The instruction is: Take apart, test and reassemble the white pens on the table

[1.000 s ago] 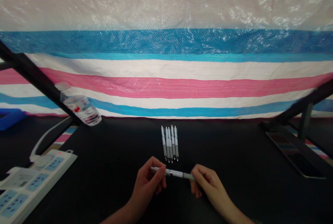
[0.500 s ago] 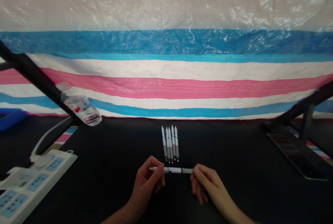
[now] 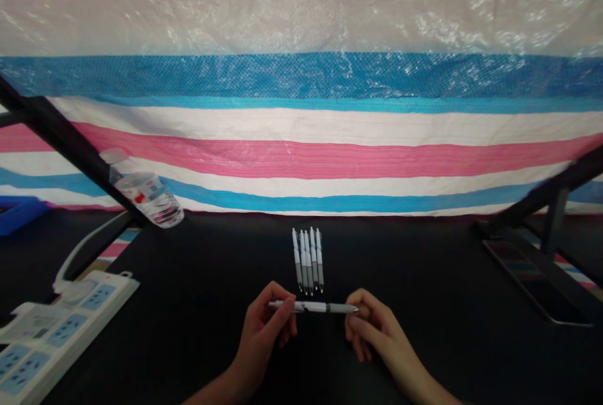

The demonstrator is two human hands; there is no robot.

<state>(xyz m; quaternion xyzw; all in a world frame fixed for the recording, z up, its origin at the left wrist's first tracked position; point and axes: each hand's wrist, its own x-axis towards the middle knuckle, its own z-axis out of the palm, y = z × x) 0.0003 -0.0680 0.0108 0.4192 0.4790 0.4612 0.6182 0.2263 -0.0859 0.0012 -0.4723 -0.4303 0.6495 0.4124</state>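
My left hand (image 3: 264, 329) pinches the clip end of a white ballpoint pen (image 3: 316, 307) between thumb and fingers. The pen lies level across the view, its grey grip and metal tip pointing right. At that tip is my right hand (image 3: 374, 326), its thumb parted from the forefinger and the tip showing in the gap. The fingers of my right hand are loosely curled; whether one still touches the tip I cannot tell. Beyond my hands, several like pens (image 3: 308, 262) lie side by side on the black table (image 3: 400, 260), tips toward me.
A white power strip (image 3: 61, 336) with a cable is at the left. Behind it a clear plastic bottle (image 3: 153, 199) leans by a black frame bar (image 3: 70, 147). A dark phone (image 3: 532, 279) lies at the right, and a striped sheet (image 3: 301, 160) hangs behind the table.
My right thumb and forefinger have come apart, uncovering the pen's metal tip. The pen and my left hand have shifted very slightly left.
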